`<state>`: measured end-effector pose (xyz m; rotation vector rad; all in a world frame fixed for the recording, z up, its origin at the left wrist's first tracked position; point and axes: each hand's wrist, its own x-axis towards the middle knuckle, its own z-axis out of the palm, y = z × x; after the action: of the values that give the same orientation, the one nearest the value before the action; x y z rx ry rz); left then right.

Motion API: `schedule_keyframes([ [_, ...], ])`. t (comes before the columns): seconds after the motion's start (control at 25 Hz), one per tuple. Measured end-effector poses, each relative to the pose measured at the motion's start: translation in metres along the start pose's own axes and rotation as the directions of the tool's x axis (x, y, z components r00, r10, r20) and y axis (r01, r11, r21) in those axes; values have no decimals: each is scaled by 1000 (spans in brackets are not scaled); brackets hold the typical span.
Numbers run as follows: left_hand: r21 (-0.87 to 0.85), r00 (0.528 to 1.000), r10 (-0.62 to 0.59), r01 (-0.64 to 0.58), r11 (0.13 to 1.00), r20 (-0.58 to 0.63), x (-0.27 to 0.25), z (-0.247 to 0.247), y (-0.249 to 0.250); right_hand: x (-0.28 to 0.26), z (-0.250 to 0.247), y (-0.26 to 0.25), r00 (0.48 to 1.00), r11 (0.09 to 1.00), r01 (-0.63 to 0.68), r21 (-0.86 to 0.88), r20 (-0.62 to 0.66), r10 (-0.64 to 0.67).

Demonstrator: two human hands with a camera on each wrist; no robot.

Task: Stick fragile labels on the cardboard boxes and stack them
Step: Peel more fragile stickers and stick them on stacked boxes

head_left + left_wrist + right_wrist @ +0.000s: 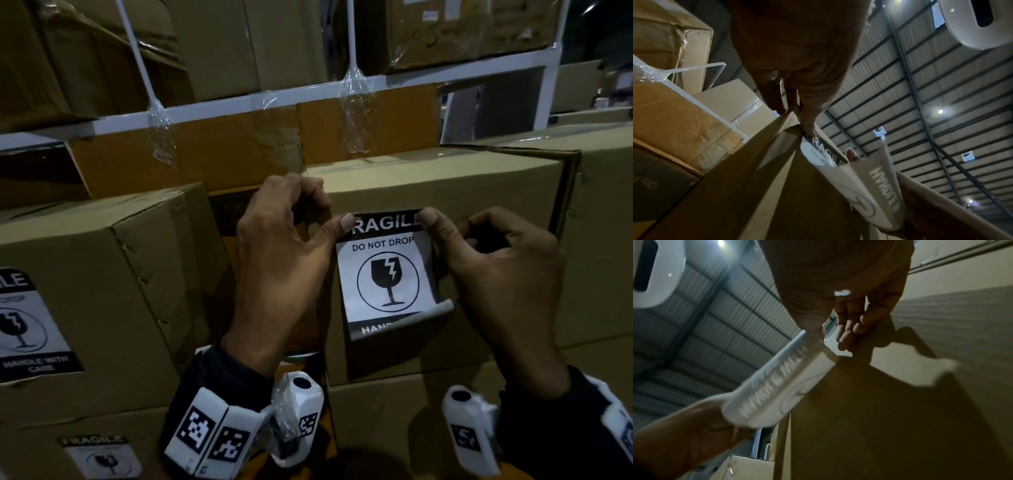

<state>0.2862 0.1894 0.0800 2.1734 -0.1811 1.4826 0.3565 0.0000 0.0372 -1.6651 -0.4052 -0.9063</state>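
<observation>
Both grips, left hand [274,260] and right hand [496,270], pinching 1 fragile label [385,270] against 1 cardboard box [462,185]

Left hand [277,270]: raised at the fragile label [385,270], thumb [337,228] pressing its top left corner, other fingers curled above and left of it.
Right hand [496,274]: thumb [433,222] pressing the label's top right corner, fingers curled to its right.
Wrists: below the label, dark sleeves, each carrying a white camera.
</observation>
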Motion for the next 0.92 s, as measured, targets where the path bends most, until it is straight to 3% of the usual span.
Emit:
schedule_keyframes([
  [0.24, -33, 999, -34, 35, 999, 19, 1, -1, -5, 15, 8, -3, 989, 977, 148, -150, 10, -149],
  [0.52, 22, 999, 38, -39, 999, 27, -5, 2, -2, 12, 11, 7, 977, 960, 206, -190, -22, -214],
  [0.76, 31, 998, 57, -58, 998, 35, -2, 1, -6, -17, 0, 34, 941, 928, 284, -241, 255, -222],
  [0.92, 30, 998, 53, -54, 998, 39, -2, -1, -7, -46, -12, 69, 933, 937, 240, -253, 328, -150],
])
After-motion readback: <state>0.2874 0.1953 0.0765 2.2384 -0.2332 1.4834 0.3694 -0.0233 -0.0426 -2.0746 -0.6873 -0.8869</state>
